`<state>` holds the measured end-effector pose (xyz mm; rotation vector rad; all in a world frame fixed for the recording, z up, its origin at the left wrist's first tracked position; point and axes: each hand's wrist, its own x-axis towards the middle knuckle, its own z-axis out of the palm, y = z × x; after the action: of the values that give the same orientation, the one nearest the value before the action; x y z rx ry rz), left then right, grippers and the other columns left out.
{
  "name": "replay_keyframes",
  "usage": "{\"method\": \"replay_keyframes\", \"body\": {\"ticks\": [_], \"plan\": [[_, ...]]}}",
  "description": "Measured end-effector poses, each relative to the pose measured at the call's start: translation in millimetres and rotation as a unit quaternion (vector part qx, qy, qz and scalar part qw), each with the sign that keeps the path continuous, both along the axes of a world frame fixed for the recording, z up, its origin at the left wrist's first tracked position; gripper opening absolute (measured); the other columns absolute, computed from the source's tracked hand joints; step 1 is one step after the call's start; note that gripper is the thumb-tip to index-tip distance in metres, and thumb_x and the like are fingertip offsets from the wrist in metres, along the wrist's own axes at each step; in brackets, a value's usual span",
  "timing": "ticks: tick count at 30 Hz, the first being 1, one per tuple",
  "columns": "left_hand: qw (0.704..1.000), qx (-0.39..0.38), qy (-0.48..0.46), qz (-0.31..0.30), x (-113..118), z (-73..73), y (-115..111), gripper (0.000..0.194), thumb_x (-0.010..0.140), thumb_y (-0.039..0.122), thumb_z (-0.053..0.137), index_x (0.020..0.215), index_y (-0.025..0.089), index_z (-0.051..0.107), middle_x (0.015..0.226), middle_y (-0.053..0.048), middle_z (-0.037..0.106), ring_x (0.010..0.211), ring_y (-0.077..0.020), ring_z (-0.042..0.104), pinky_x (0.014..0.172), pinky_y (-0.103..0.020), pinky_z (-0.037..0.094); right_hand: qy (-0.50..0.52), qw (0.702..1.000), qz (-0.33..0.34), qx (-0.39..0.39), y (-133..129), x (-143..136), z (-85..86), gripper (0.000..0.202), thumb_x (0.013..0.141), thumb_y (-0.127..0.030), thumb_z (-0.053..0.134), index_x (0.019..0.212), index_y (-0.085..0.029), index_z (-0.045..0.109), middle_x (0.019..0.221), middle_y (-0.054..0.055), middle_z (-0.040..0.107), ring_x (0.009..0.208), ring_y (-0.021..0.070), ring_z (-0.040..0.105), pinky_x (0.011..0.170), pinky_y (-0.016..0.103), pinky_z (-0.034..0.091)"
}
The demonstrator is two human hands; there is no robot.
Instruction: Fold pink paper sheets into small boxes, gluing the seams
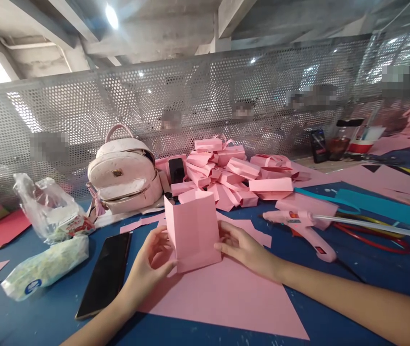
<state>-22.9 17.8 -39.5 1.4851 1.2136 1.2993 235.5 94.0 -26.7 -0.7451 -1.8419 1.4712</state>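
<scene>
A pink paper bag (195, 230), open at the top, stands upright between my two hands. My left hand (156, 257) grips its left side low down, thumb near the bottom front corner. On the opposite side, my right hand (239, 247) pinches the right edge with thumb and fingers. Underneath lies a large flat sheet of pink paper (226, 298) on the blue table (46, 322). Just right of my right hand rests a pink glue gun (305, 226) with a long clear glue stick in its back.
Behind the bag are a heap of folded pink paper pieces (222, 168) and a pale backpack (125, 173). A black phone (105, 274), a tissue pack (48, 266) and a plastic bag (46, 206) lie left. Blue paper strips (385, 204) lie right. A perforated metal screen (197, 96) stands behind.
</scene>
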Motion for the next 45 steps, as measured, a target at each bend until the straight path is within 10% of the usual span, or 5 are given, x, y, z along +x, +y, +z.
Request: {"method": "replay_keyframes", "body": {"ticks": [19, 27, 31, 40, 45], "plan": [[0.994, 0.060, 0.038, 0.082, 20, 11.1, -28, 0.029, 0.081, 0.033, 0.074, 0.104, 0.019, 0.065, 0.091, -0.006, 0.076, 0.084, -0.0219, 0.071, 0.074, -0.027, 0.057, -0.035, 0.986, -0.074, 0.145, -19, -2, 9.5, 0.024, 0.092, -0.042, 0.059, 0.082, -0.021, 0.051, 0.081, 0.000, 0.056, 0.074, 0.0154, 0.053, 0.068, 0.028, 0.045], [0.988, -0.065, 0.023, -0.136, 34, 6.4, -53, 0.058, 0.094, 0.040, 0.059, 0.148, 0.034, 0.040, 0.150, -0.007, 0.050, 0.137, -0.0316, 0.048, 0.113, -0.049, 0.041, -0.029, 0.996, 0.021, 0.088, -46, -8, 12.0, 0.066, 0.078, -0.040, 0.078, 0.132, -0.025, 0.045, 0.129, 0.010, 0.057, 0.106, 0.0241, 0.062, 0.075, 0.030, 0.056], [0.975, -0.114, 0.050, -0.186, 30, 8.8, -65, 0.074, 0.090, 0.039, 0.064, 0.152, 0.044, 0.025, 0.158, 0.002, 0.035, 0.145, -0.0304, 0.035, 0.120, -0.053, 0.027, 0.007, 0.998, 0.038, 0.048, -39, -11, 11.0, 0.047, 0.084, -0.029, 0.071, 0.127, -0.023, 0.056, 0.123, 0.008, 0.066, 0.106, 0.0256, 0.065, 0.093, 0.040, 0.053], [0.987, 0.096, 0.125, 0.011, 18, 33.2, -48, 0.028, 0.096, 0.038, 0.055, 0.113, 0.024, 0.072, 0.106, -0.008, 0.073, 0.088, -0.0234, 0.070, 0.081, -0.032, 0.056, 0.013, 0.999, 0.032, 0.017, -30, -8, 4.7, 0.033, 0.088, -0.028, 0.061, 0.121, -0.023, 0.064, 0.113, 0.006, 0.071, 0.099, 0.0232, 0.068, 0.085, 0.037, 0.056], [0.970, 0.158, 0.040, 0.178, 0, 56.2, -39, 0.038, 0.099, 0.040, 0.049, 0.071, 0.019, 0.062, 0.052, 0.004, 0.049, 0.046, -0.0097, 0.040, 0.045, -0.022, 0.031, 0.003, 0.999, 0.025, 0.034, -28, -8, 3.8, 0.037, 0.085, -0.017, 0.057, 0.121, -0.024, 0.065, 0.117, 0.005, 0.069, 0.101, 0.0227, 0.067, 0.087, 0.037, 0.054]]}}
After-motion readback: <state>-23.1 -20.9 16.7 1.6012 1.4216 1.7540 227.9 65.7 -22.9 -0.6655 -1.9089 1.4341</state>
